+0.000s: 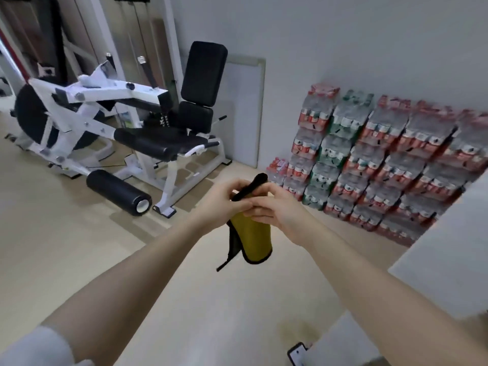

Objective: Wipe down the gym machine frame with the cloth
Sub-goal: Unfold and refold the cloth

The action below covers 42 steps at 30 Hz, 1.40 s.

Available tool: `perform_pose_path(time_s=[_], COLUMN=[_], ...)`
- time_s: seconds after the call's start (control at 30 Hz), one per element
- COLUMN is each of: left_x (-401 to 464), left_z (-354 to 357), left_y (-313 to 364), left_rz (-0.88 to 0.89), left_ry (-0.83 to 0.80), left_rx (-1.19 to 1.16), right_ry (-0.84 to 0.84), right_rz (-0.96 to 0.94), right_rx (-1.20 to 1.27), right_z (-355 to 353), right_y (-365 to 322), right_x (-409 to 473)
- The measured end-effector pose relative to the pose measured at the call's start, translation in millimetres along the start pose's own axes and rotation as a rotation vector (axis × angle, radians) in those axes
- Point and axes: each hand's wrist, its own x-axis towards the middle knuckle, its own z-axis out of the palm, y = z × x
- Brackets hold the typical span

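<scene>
Risk: the cloth (252, 235) could slip and drop to the floor (79, 247) while both hands refold it in mid-air; judged from its loose hanging end.
Cloth look: mustard-yellow face, black edging and black back, folded, lower part dangling.
Cloth place: well short of the gym machine frame (87, 107), to its right and nearer the camera.
Grip: left hand (224, 204) and right hand (274, 207) both pinch the cloth's top.
</scene>
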Motion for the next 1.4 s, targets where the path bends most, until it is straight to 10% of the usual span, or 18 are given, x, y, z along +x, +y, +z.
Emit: perform_pose_path(time_s=[0.37,0.6,1.0,1.4], left_x=[288,486,754,1039], left_z=[9,60,220,372], left_y=[-33,12,48,183], left_rz=[0.042,0.073,0.188,0.364], left_ry=[-0.151,-0.352,-0.611,-0.512], left_rx=[-0.029,-0.137,-0.059,-0.256], right_ry=[0.415,0.355,0.763,0.978], right_rz=[-0.179,-0.106,-0.260,-0.487], right_rx=[-0.344,-0.224,-0.104,0.029], right_z=[-141,-298,-539,-828], right_y=[-44,-104,-157,-277], right_x=[221,327,427,538])
